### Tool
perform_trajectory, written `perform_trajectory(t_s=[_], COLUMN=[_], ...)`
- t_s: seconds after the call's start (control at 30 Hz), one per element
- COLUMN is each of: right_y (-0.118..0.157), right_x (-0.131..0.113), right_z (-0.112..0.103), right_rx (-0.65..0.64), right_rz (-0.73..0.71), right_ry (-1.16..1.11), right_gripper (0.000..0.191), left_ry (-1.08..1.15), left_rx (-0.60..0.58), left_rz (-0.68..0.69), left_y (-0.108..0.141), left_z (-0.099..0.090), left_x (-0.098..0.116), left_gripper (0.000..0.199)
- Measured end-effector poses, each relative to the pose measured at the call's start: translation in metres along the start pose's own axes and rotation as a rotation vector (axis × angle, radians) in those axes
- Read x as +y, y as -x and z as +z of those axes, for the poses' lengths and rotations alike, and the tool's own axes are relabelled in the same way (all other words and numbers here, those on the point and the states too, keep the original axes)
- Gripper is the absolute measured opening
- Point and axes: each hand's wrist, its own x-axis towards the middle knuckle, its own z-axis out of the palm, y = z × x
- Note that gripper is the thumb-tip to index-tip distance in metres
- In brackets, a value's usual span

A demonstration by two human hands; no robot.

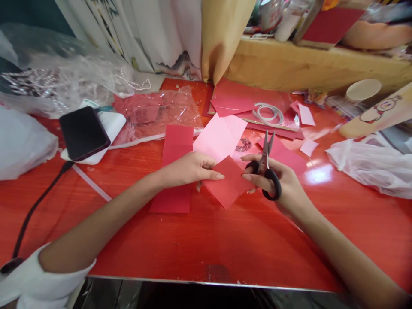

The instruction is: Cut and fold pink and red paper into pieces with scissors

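My left hand (196, 169) pinches the left corner of a small red paper square (229, 182) between thumb and fingers. In my right hand (280, 180) are black-handled scissors (265, 159), their blades slightly apart and pointing away from me. The right fingertips are at the square's right corner. Beneath and left of my left hand lies a long red paper strip (174, 199). Just beyond the square, a pink sheet (220, 135) rests on the red table (144, 249). Another red piece (286, 156) lies behind my right hand.
At the left are a black phone (84, 133) with a cable, and clear plastic bags (25, 146). Red paper packs (254, 101) with a coiled white strip (268, 113) lie at the back. White plastic (370, 165) and a cup (380, 111) are at right.
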Motion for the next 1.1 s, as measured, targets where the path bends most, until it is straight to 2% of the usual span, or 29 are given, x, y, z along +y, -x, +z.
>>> perform_trajectory(t_s=[0.17,0.57,1.1], right_y=[-0.0012,-0.0021,-0.0008], right_x=[0.0010,0.0056,0.0059], right_z=[0.0008,0.0001,-0.0001], right_rx=[-0.048,-0.072,-0.048], right_rz=[0.055,0.037,0.017], right_ry=[0.010,-0.012,0.027], right_gripper=[0.033,0.031,0.026], left_ry=[-0.023,-0.106,-0.073], left_rx=[-0.048,-0.109,-0.112], left_rz=[0.012,-0.034,-0.071], left_y=[0.0009,0.0009,0.0011], left_z=[-0.0002,-0.0010,0.0009], left_x=[0.0003,0.0029,0.0026], left_gripper=[0.022,0.027,0.023])
